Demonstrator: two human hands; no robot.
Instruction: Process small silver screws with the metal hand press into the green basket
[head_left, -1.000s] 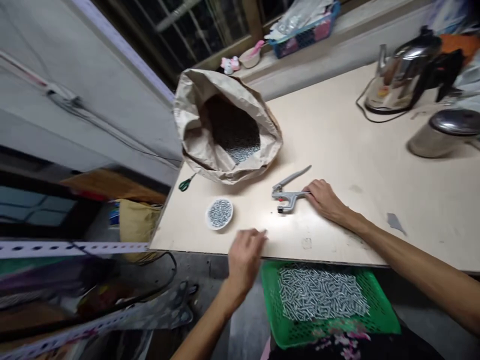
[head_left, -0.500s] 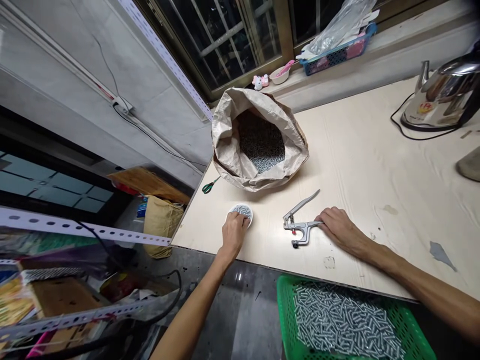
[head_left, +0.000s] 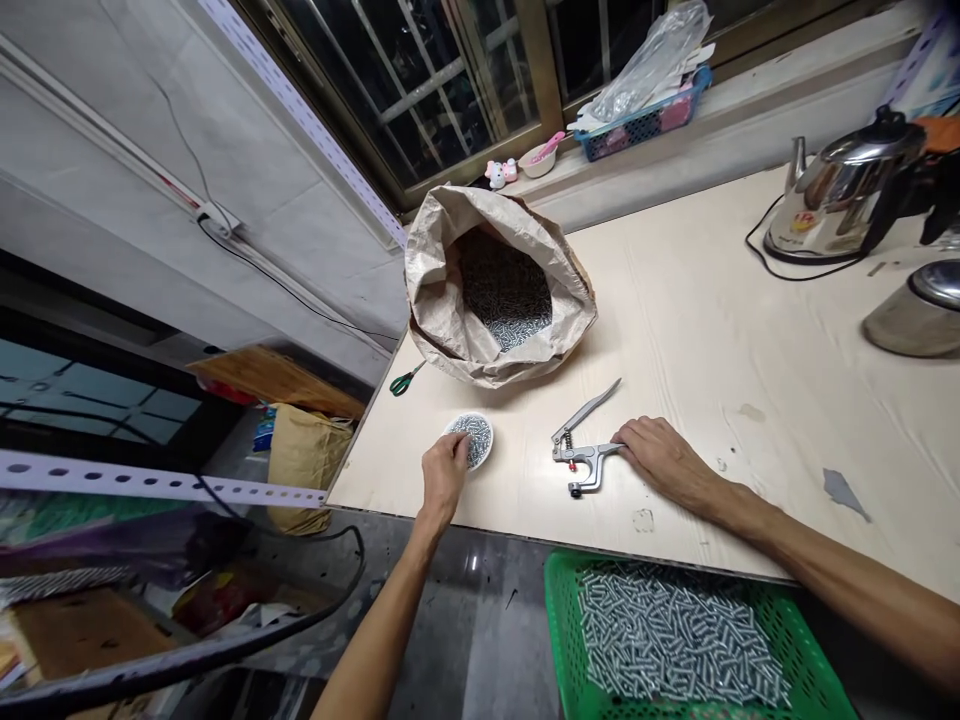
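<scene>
The left hand rests on the near rim of a small white dish of tiny metal pieces, fingers curled over it; whether it has pinched 1 up I cannot tell. The right hand lies loosely closed on the handle of the press pliers, which sit flat on the worktop. Judging by the green basket of metal pins below and the well-filled paper sack, much work seems left.
</scene>
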